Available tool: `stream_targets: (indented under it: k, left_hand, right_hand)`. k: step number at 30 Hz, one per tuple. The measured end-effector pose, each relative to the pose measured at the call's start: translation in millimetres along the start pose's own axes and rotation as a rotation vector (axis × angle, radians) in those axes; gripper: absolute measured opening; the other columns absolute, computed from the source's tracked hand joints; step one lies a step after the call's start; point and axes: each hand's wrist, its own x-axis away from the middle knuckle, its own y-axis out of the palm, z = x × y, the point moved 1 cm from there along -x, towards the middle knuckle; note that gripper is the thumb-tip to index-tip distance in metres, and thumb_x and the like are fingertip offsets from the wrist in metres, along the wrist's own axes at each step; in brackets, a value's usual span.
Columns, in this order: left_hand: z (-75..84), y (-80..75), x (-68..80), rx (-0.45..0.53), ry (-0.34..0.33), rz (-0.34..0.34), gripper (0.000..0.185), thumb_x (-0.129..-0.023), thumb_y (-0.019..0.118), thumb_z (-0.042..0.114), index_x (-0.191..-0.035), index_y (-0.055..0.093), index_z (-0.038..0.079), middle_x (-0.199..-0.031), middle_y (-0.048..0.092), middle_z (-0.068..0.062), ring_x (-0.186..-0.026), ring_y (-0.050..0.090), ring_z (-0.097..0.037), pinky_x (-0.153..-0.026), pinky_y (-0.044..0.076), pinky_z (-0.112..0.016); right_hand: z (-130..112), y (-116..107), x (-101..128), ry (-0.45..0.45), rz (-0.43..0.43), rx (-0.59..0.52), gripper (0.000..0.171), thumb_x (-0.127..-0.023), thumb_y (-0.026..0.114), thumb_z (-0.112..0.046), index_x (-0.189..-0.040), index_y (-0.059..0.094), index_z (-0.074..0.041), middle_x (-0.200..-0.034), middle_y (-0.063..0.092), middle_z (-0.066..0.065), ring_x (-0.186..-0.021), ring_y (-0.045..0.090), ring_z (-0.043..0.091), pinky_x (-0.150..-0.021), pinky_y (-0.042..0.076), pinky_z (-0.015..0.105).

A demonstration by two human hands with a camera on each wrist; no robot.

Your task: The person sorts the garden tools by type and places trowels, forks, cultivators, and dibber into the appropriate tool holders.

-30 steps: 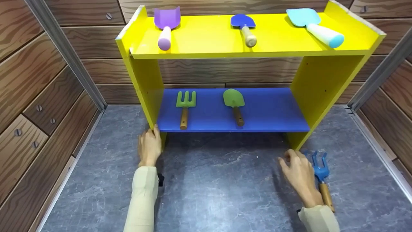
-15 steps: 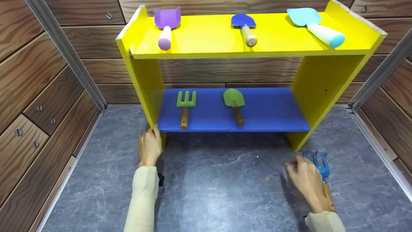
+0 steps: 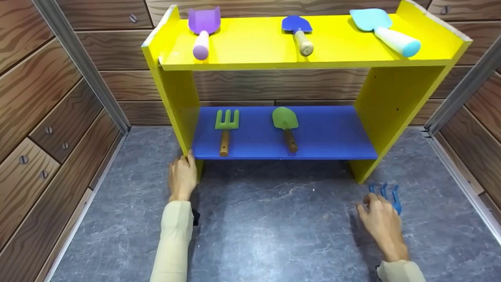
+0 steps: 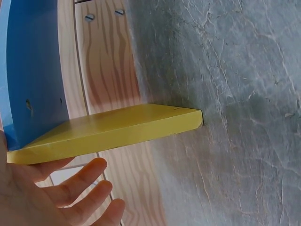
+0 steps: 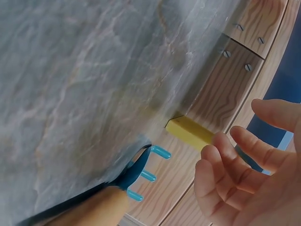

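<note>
My left hand [image 3: 183,176] holds the lower left side panel of a yellow and blue shelf [image 3: 270,65], its thumb at the front edge and the fingers outside. Those fingers [image 4: 80,186] show below the yellow panel [image 4: 113,134] in the left wrist view. My right hand [image 3: 380,221] hovers over a blue hand fork [image 3: 396,199] on the grey floor by the shelf's right foot. It hides the fork's handle in the head view. In the right wrist view the fork's wooden handle [image 5: 96,209] lies apart from the loosely bent fingers [image 5: 228,165], which hold nothing.
On the top board lie a purple scoop [image 3: 204,23], a dark blue trowel [image 3: 296,24] and a light blue trowel [image 3: 371,19]. A green fork [image 3: 227,123] and a green trowel [image 3: 285,118] lie on the blue board. Wood-patterned walls [image 3: 43,94] enclose the grey floor [image 3: 266,227].
My right hand has left the shelf's right foot and moved right and towards me, over the blue hand fork. My left hand has stayed at the shelf.
</note>
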Motion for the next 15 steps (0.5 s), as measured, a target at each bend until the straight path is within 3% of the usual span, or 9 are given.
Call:
stream_targets:
  k: [15]
  left_hand:
    - [0.5, -0.8, 0.1, 0.0, 0.008, 0.011, 0.055, -0.111, 0.034, 0.037, -0.089, 0.063, -0.004, -0.096, 0.063, -0.029, -0.1, 0.059, -0.049, -0.09, 0.042, -0.058]
  right_hand:
    - [18.5, -6.3, 4.6, 0.102, -0.074, 0.007, 0.021, -0.091, 0.07, -0.012, -0.092, 0.063, 0.008, -0.086, 0.065, 0.025, -0.073, 0.063, 0.049, -0.063, 0.048, 0.063]
